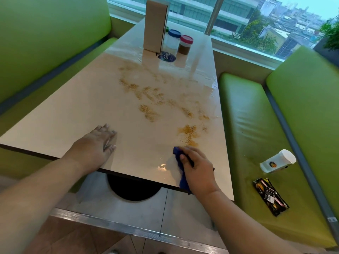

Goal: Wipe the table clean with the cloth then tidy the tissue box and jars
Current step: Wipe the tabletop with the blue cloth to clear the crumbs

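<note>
A glossy beige table [73, 110] carries scattered brown crumbs and spilled powder [157, 99] across its middle and right side. My right hand [199, 169] is closed on a dark blue cloth [180, 169] pressed on the table near the front right edge, just below a crumb patch [189, 133]. Flat on the table, near the front edge, rests my left hand [97, 143], fingers spread, holding nothing. At the far end a tall brown tissue box [156, 24] stands upright. Beside it are a blue-lidded jar [173, 40] and a red-lidded jar [185, 44] with brown contents.
Green padded benches [256, 125] flank the table on both sides. On the right bench lie a white cup on its side [278, 161] and a black wrapper [270, 196]. A round dark sticker [167, 56] sits on the table by the box. A window runs behind.
</note>
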The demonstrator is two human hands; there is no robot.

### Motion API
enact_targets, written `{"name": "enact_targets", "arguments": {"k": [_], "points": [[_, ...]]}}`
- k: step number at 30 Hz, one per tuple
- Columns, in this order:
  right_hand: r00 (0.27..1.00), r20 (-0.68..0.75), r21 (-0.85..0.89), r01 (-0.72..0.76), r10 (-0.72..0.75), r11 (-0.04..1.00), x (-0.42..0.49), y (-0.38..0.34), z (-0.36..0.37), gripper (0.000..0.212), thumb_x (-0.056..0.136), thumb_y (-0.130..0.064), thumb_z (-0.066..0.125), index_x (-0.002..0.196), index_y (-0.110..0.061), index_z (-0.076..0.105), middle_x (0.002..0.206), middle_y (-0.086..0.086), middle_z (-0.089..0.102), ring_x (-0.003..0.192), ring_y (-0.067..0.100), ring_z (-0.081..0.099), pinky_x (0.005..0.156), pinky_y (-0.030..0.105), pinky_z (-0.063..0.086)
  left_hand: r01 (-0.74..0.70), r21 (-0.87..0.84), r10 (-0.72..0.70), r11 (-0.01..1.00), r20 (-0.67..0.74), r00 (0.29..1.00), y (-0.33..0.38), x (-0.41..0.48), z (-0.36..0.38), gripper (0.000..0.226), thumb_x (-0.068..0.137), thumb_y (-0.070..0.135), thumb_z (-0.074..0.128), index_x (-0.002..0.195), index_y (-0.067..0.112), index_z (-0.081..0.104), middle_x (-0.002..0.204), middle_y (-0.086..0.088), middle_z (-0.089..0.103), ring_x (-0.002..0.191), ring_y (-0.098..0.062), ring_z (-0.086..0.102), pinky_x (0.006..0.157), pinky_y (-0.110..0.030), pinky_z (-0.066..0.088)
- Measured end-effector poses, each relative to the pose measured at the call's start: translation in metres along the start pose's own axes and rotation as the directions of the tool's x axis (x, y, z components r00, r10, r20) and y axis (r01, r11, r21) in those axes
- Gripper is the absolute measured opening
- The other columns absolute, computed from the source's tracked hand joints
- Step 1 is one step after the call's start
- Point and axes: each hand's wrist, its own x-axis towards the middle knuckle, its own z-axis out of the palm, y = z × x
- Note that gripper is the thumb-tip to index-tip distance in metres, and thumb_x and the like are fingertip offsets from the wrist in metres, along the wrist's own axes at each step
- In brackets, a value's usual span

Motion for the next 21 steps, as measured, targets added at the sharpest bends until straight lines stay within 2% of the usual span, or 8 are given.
{"name": "enact_targets", "arguments": {"k": [3,6,8,10,13,16,18,21], "points": [[0.983,0.14,-0.325,0.157,-0.117,0.932,-0.01,0.005,0.015,0.037,0.094,-0.028,0.055,0.13,-0.026,0.055,0.135,-0.021,0.044,0.128,0.002,0.035,0.109,0.01,0.016,-0.026,0.004,0.026,1.0,0.031,0.999,-0.005,0.0,-0.003,0.05,0.096,0.028,0.044,0.144,0.022,0.032,0.155,0.0,0.018,0.143,-0.013,0.012,0.11,-0.02,0.01],[0.961,0.248,-0.501,0.233,-0.12,0.834,-0.006,-0.003,0.026,0.05,0.097,-0.043,0.043,0.144,-0.03,0.034,0.15,-0.02,0.027,0.14,0.008,0.016,0.115,0.021,0.007,0.002,-0.019,-0.002,1.0,-0.004,1.0,-0.016,-0.003,-0.005,0.048,0.096,0.025,0.042,0.143,0.02,0.033,0.155,0.0,0.021,0.143,-0.014,0.012,0.112,-0.026,0.013],[0.93,0.346,-0.507,0.294,-0.121,0.81,-0.005,-0.006,0.029,0.051,0.098,-0.046,0.037,0.147,-0.034,0.027,0.152,-0.022,0.019,0.143,0.007,0.006,0.116,0.024,0.001,0.045,0.006,-0.044,0.999,-0.053,0.998,-0.025,-0.006,-0.007,0.048,0.096,0.026,0.042,0.143,0.018,0.034,0.154,-0.004,0.021,0.143,-0.018,0.012,0.113,-0.03,0.013],[0.9,0.414,-0.477,0.341,-0.135,0.81,-0.006,-0.005,0.023,0.049,0.099,-0.043,0.037,0.146,-0.036,0.027,0.15,-0.026,0.017,0.143,0.003,0.003,0.117,0.025,0.001,0.092,0.02,-0.091,0.996,-0.057,0.994,-0.035,-0.008,-0.009,0.05,0.095,0.029,0.042,0.143,0.018,0.034,0.155,-0.005,0.02,0.143,-0.02,0.011,0.114,-0.033,0.014],[0.91,0.4,-0.472,0.308,-0.11,0.826,-0.001,-0.005,0.019,0.047,0.1,-0.038,0.038,0.146,-0.034,0.029,0.148,-0.026,0.016,0.14,-0.003,0.001,0.118,0.026,0.005,0.104,0.084,-0.104,0.991,0.0,0.995,-0.046,-0.011,-0.006,0.054,0.095,0.034,0.04,0.146,0.023,0.025,0.157,-0.004,0.012,0.144,-0.02,0.007,0.115,-0.034,0.012],[0.921,0.378,-0.517,0.294,-0.094,0.804,0.004,-0.017,0.041,0.05,0.1,-0.042,0.033,0.148,-0.034,0.022,0.153,-0.021,0.011,0.143,0.002,-0.002,0.118,0.026,0.0,0.094,0.112,-0.094,0.989,-0.006,0.996,-0.047,-0.01,-0.002,0.055,0.095,0.035,0.039,0.147,0.024,0.023,0.157,-0.004,0.01,0.144,-0.022,0.007,0.115,-0.035,0.012],[0.892,0.431,-0.472,0.355,-0.139,0.807,-0.001,-0.025,0.055,0.05,0.1,-0.041,0.036,0.148,-0.033,0.024,0.154,-0.021,0.014,0.143,0.002,0.0,0.115,0.022,-0.003,0.108,0.109,-0.108,0.988,-0.005,0.994,-0.045,-0.008,-0.004,0.055,0.095,0.035,0.039,0.147,0.025,0.022,0.157,-0.003,0.009,0.144,-0.022,0.006,0.115,-0.035,0.013],[0.883,0.417,-0.406,0.394,-0.216,0.825,-0.003,-0.022,0.052,0.045,0.099,-0.031,0.043,0.143,-0.03,0.038,0.149,-0.02,0.029,0.14,0.001,0.015,0.116,0.022,0.008,0.102,0.111,-0.103,0.989,0.007,0.995,-0.047,-0.009,-0.006,0.056,0.095,0.038,0.038,0.147,0.028,0.02,0.157,0.001,0.008,0.144,-0.018,0.005,0.115,-0.034,0.014]]}}
